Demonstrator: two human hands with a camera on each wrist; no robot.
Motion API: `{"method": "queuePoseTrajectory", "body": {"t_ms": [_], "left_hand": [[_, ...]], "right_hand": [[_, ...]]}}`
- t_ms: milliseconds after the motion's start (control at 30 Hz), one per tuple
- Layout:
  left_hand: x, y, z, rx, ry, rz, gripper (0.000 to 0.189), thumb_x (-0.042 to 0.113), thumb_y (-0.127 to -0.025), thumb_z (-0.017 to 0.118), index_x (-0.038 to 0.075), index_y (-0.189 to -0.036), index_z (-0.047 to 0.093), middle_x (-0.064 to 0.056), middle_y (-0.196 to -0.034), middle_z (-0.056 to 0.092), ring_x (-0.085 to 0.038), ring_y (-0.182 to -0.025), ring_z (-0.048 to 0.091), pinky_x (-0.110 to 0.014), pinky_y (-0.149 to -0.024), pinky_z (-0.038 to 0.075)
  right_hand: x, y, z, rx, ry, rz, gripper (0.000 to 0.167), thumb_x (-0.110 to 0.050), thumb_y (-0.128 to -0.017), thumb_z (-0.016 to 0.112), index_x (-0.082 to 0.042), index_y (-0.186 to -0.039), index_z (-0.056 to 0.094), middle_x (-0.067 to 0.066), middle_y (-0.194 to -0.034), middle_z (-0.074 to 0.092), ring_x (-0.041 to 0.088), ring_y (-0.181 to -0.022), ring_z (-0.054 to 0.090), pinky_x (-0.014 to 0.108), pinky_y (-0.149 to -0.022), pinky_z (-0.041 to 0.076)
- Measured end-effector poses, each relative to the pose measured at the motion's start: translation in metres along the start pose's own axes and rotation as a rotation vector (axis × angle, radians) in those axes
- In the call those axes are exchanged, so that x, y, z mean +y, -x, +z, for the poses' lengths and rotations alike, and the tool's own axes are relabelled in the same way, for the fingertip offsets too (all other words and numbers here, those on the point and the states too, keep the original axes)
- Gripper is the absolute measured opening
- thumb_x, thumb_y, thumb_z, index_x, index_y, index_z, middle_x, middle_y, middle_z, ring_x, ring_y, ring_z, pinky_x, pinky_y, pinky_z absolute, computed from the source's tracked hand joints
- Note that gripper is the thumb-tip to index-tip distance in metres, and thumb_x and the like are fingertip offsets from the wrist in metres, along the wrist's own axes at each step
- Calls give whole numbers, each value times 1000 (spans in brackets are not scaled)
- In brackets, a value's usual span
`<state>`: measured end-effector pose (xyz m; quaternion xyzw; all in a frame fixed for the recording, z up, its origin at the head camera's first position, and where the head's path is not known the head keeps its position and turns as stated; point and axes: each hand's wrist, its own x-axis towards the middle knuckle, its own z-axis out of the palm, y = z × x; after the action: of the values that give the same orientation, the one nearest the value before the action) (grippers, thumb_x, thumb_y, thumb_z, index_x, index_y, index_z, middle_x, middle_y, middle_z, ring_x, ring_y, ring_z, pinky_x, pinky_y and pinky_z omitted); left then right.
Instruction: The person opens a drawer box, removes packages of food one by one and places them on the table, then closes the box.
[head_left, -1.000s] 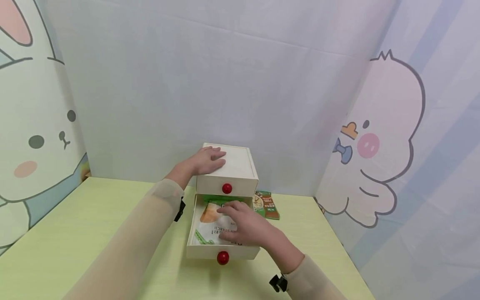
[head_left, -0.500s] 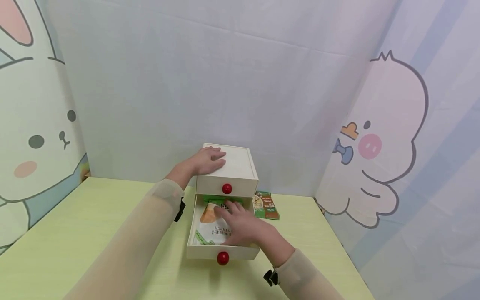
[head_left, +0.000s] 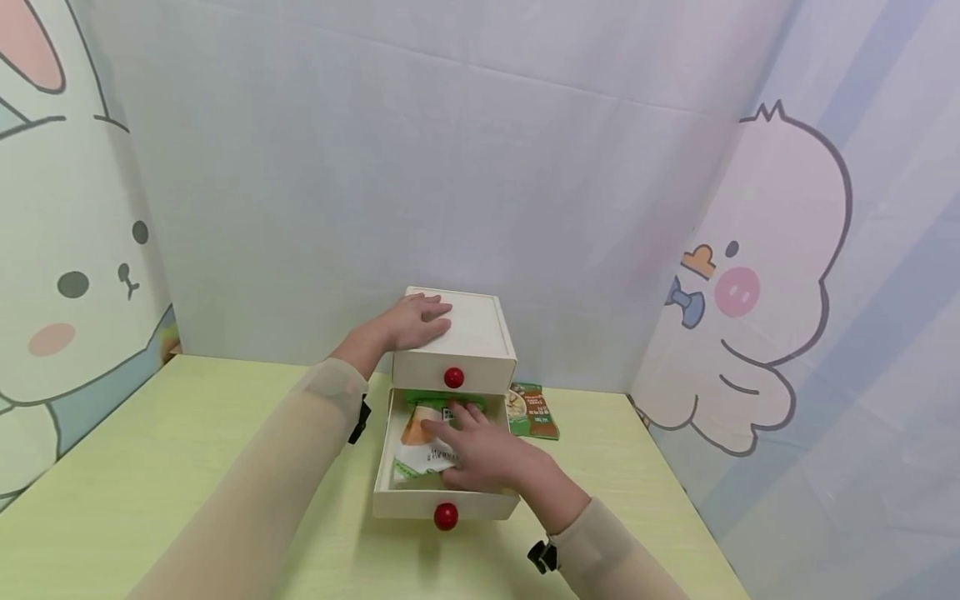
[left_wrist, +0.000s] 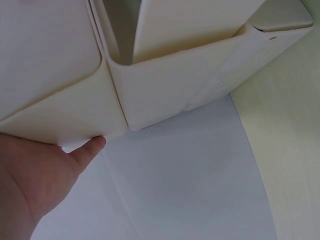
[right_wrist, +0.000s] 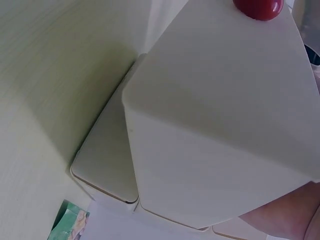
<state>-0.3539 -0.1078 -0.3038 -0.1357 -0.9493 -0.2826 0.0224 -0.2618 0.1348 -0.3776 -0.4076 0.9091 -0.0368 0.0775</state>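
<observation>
A small white drawer cabinet (head_left: 476, 325) stands against the backdrop in the head view. My left hand (head_left: 411, 323) rests on its top, fingers spread; the left wrist view shows a finger (left_wrist: 90, 152) along the cabinet's edge. The lower drawer (head_left: 408, 505) is pulled out. Inside it lies a green and white bag of corn starch (head_left: 427, 454), and my right hand (head_left: 487, 454) grips the bag's near right part, which is bunched up. The hand hides much of the bag. The drawer's outside hides most of the right hand (right_wrist: 285, 215) in the right wrist view.
The upper drawer, with a red knob (head_left: 453, 377), is closed. Another red knob (head_left: 446, 517) sticks out from the lower drawer. A green and brown food packet (head_left: 536, 412) lies behind on the right of the pale green table (head_left: 247, 417). Printed curtains (head_left: 525, 167) stand around it.
My right hand has lowered onto the starch bag and its fingers have closed in. The bag's near edge has drawn back from the drawer front and crumpled. The left hand stays put.
</observation>
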Motion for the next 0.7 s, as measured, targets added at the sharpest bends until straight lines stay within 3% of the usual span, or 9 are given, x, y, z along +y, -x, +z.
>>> {"method": "queuePoseTrajectory", "body": {"t_ms": [167, 267, 533, 700], "left_hand": [[0, -1, 0, -3, -14, 7, 63, 47, -116, 45, 17, -171, 42, -12, -183, 27, -39, -173, 10, -64, -139, 13], [-1, -2, 1, -4, -16, 5, 63, 48, -116, 44, 17, -171, 42, -12, -183, 26, -40, -173, 10, -65, -138, 13], [-2, -1, 1, -7, -1, 1, 63, 47, -115, 46, 18, -171, 42, -10, -183, 26, -39, -173, 9, -65, -138, 13], [-2, -2, 2, -3, -5, 5, 62, 47, -115, 45, 18, -171, 43, -11, -183, 26, -40, -173, 10, -65, -138, 12]], "right_hand": [[3, 1, 0, 24, -16, -59, 53, -23, -113, 55, -32, -165, 52, 13, -182, 29, 42, -169, 27, 57, -132, 37], [3, 3, -1, 38, -14, -81, 45, -21, -115, 56, -30, -159, 61, 12, -180, 34, 41, -168, 30, 56, -133, 37], [2, 10, -9, 123, 23, -160, 37, -11, -114, 57, -24, -146, 71, 9, -166, 57, 31, -156, 53, 49, -127, 47], [3, 18, -13, 188, -19, -178, 35, -8, -114, 55, -24, -137, 76, 0, -139, 76, 20, -130, 71, 40, -109, 61]]}}
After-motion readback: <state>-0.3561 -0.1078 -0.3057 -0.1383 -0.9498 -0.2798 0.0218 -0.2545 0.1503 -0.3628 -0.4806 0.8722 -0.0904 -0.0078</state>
